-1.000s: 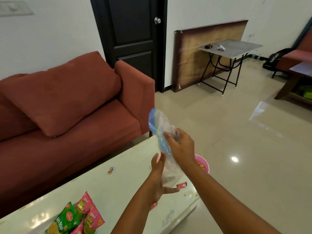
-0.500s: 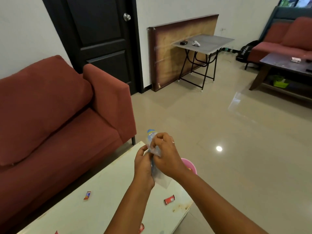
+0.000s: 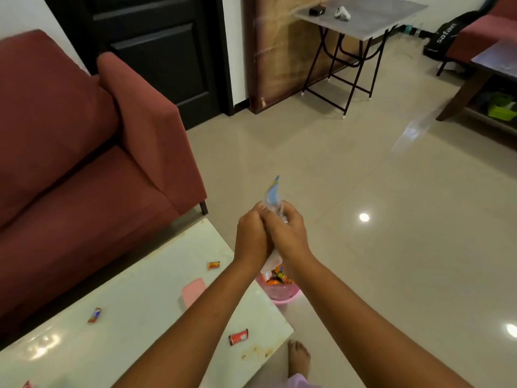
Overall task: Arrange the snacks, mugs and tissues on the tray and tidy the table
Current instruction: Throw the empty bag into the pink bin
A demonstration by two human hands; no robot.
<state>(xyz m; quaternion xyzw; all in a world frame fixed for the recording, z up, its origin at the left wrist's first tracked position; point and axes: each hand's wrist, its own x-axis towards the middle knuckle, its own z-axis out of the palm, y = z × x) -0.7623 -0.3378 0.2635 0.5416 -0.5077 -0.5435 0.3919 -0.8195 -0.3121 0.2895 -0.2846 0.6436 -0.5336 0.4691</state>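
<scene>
Gripping the plastic wrapper (image 3: 273, 193), left hand (image 3: 249, 240) and right hand (image 3: 288, 237) should ball it tight above the pink bin (image 3: 280, 296), seemingly by the table (image 3: 140, 303) corner

Can make out just one word: "safari", in pale lowercase letters running slantwise up the black backpack (image 3: 447, 32) on the floor at the far right. Printed too small to read on the sweets lying on the white table (image 3: 134, 278): the orange wrapper (image 3: 213, 265) near the far end, the red and blue wrapper (image 3: 94, 315) toward the sofa side, the red wrapper (image 3: 238, 336) with a white patch near the front edge. Blurred past reading on the blue-printed top strip of the clear plastic bag (image 3: 273, 191), gripped by the left hand (image 3: 250, 236) and the right hand (image 3: 288, 233).
</scene>
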